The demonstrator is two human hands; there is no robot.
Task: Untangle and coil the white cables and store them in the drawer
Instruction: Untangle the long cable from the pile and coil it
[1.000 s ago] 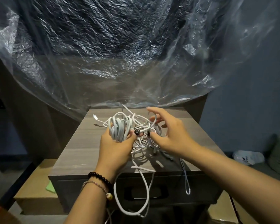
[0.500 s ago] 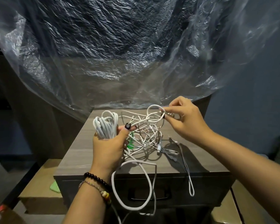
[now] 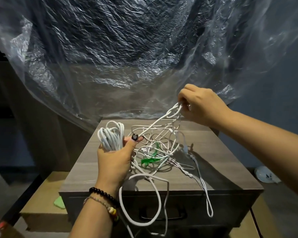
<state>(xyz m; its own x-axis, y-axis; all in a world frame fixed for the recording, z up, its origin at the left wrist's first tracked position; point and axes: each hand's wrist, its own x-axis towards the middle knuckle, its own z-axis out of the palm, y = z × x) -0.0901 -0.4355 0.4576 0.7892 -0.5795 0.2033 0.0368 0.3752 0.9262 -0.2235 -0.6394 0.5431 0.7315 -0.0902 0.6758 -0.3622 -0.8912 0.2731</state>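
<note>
A tangle of white cables spreads over the top of a grey-brown wooden cabinet. My left hand grips a coiled bundle of white cable, thumb pressed on a strand. My right hand is raised above the back right of the cabinet and pinches several strands, pulling them up taut from the tangle. Loops of cable hang over the front edge, across the closed drawer with its dark handle. A green tie lies within the tangle.
Crinkled clear plastic sheeting hangs behind and above the cabinet. A cardboard box with a green scrap on it sits low on the left. A white object lies on the floor at right.
My right hand has risen up and to the right, drawing strands out of the tangle and stretching them. My left hand still holds the coil at about the same place.
</note>
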